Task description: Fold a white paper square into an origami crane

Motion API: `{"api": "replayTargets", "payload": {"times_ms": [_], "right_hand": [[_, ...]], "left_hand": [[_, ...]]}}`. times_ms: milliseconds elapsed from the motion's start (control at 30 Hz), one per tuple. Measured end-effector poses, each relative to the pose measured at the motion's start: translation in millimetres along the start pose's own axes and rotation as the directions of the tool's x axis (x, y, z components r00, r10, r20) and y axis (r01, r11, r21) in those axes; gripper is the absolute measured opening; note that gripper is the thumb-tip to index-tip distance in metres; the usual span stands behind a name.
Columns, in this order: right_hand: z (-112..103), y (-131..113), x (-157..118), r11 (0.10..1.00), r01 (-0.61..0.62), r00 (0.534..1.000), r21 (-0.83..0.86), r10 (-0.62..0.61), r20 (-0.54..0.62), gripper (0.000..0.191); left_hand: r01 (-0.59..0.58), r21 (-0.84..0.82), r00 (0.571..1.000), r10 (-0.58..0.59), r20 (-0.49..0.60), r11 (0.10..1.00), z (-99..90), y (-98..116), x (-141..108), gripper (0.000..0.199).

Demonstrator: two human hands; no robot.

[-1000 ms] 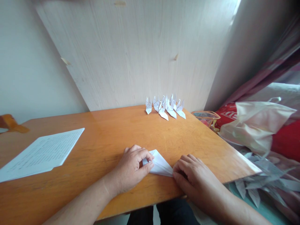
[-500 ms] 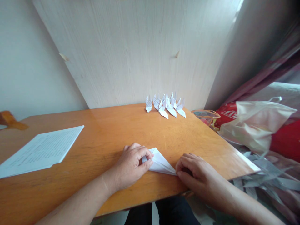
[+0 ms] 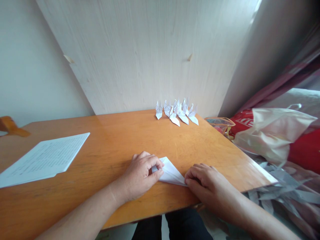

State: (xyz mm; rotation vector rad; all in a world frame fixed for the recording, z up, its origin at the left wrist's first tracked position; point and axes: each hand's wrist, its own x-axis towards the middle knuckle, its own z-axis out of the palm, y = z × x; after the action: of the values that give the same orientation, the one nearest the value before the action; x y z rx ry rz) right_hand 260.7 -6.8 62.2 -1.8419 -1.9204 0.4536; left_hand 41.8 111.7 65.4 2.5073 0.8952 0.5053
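A piece of folded white paper lies near the front edge of the wooden table, its pointed end toward the right. My left hand pinches its left end between thumb and fingers, hiding part of that end. At the narrow right tip, my right hand has curled fingers closed on the paper, covering the very point. Crease lines run along the paper between the two hands.
Several folded paper cranes stand at the table's back right, near the pale board. Printed sheets lie on the left. Beyond the right edge are a cream plastic bag and red bags.
My right hand has shifted slightly left along the paper's tip and covers more of it. My left hand keeps its pinch in the same place.
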Motion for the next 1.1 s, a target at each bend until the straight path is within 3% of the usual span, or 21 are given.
{"api": "replayTargets", "payload": {"times_ms": [200,1100], "right_hand": [[7,-2,1,0.998,-0.028,0.999,-0.053,0.025,-0.045,0.016],[16,4,3,0.975,-0.019,1.000,-0.221,0.014,-0.026,0.012]], "left_hand": [[-0.001,-0.007,1.000,0.001,0.017,1.000,1.3,-3,0,0.006],[0.046,-0.016,0.998,-0.046,0.038,0.999,1.6,-1,1,0.004]]}}
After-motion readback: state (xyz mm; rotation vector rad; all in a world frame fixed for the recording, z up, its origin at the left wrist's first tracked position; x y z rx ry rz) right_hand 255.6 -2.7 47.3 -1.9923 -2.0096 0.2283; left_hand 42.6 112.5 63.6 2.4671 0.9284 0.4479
